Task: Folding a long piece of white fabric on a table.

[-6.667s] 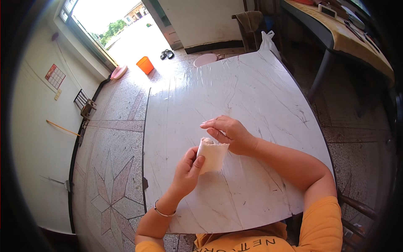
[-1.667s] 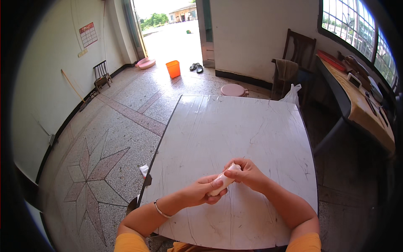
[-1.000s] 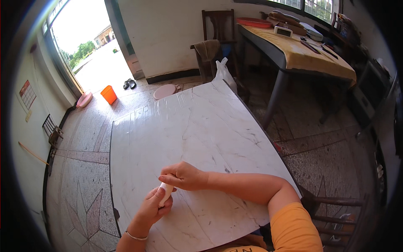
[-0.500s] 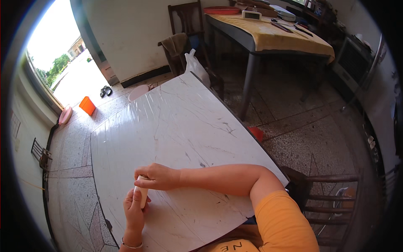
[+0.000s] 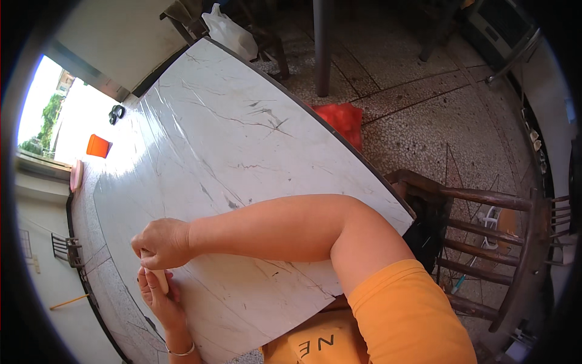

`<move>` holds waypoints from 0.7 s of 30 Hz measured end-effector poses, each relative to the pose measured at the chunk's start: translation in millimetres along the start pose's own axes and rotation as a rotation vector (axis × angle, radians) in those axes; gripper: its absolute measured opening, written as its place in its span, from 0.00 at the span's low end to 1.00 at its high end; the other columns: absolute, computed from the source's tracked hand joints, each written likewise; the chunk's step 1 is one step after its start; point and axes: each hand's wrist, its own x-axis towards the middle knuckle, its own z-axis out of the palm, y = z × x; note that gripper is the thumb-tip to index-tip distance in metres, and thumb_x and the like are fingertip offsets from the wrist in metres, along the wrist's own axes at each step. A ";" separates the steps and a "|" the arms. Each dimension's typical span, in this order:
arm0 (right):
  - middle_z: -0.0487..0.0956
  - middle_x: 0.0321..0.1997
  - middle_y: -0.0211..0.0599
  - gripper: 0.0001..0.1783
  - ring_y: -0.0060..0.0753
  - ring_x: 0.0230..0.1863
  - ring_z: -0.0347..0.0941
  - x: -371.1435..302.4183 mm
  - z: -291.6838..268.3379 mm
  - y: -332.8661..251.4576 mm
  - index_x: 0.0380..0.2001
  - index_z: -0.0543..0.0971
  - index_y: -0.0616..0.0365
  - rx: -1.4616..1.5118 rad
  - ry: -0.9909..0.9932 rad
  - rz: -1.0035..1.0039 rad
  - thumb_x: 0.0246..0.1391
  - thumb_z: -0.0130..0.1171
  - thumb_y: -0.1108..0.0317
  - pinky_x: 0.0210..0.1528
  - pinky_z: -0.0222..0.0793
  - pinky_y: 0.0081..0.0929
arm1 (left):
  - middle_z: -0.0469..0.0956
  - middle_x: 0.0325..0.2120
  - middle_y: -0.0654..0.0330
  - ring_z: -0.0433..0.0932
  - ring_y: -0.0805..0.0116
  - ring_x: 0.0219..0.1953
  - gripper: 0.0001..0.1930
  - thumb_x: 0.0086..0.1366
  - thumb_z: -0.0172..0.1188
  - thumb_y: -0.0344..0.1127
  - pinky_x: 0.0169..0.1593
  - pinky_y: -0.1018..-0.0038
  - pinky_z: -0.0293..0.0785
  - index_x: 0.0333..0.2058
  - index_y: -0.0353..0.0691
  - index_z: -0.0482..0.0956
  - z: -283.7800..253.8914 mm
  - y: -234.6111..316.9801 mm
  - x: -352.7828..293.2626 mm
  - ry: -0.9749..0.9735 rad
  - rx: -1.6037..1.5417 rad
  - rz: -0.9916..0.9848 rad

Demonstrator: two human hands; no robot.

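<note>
A slim, cream-coloured oblong object (image 5: pixel 160 281) stands tilted between my two hands, over the left side of the white marble-patterned table (image 5: pixel 242 164). My left hand (image 5: pixel 159 298), with a bangle at the wrist, is closed around its lower part. From above, my right hand (image 5: pixel 163 242) is closed over its upper end, the forearm reaching across the table from the right. My fingers cover much of the object, so its exact kind does not show.
A dark wooden chair (image 5: pixel 485 242) stands close by the table's right corner. Beyond the right edge lies a red plastic bag (image 5: pixel 342 124); a white plastic bag (image 5: pixel 229 33) hangs near the far corner. On the floor at left are an orange bin (image 5: pixel 98 145) and dark slippers (image 5: pixel 116 114).
My view has tilted down and shifted, so the cloth-covered table has left the picture and more of the red bag shows. Both hands still hold the oblong object, now farther left in view.
</note>
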 end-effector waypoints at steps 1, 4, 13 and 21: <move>0.84 0.34 0.48 0.13 0.48 0.40 0.81 2.2 1.6 0.1 0.35 0.81 0.60 0.025 0.024 0.003 0.53 0.57 0.62 0.45 0.75 0.38 | 0.75 0.26 0.66 0.61 0.86 0.14 0.16 0.75 0.49 0.50 0.15 0.87 0.52 0.45 0.43 0.74 -3.5 0.6 1.4 -0.026 0.004 -0.027; 0.84 0.35 0.47 0.11 0.48 0.39 0.81 6.9 0.1 -7.2 0.34 0.82 0.60 0.022 0.058 0.001 0.53 0.58 0.65 0.44 0.75 0.38 | 0.76 0.25 0.65 0.62 0.83 0.12 0.17 0.76 0.48 0.50 0.14 0.85 0.52 0.45 0.42 0.74 -6.1 6.8 -1.0 -0.046 0.019 -0.047; 0.84 0.40 0.47 0.13 0.45 0.43 0.81 35.7 -157.2 -60.5 0.43 0.81 0.64 -0.234 0.464 0.076 0.61 0.59 0.65 0.48 0.76 0.31 | 0.76 0.26 0.66 0.70 0.80 0.23 0.08 0.75 0.51 0.37 0.24 0.85 0.62 0.42 0.42 0.76 40.4 23.9 20.4 -0.243 0.207 0.028; 0.78 0.38 0.35 0.14 0.20 0.33 0.73 -178.4 -303.8 13.1 0.46 0.74 0.60 0.136 0.972 0.394 0.59 0.64 0.70 0.36 0.77 0.18 | 0.70 0.56 0.51 0.65 0.54 0.59 0.18 0.71 0.53 0.40 0.60 0.60 0.64 0.56 0.40 0.72 122.7 45.9 33.3 -0.587 0.895 0.608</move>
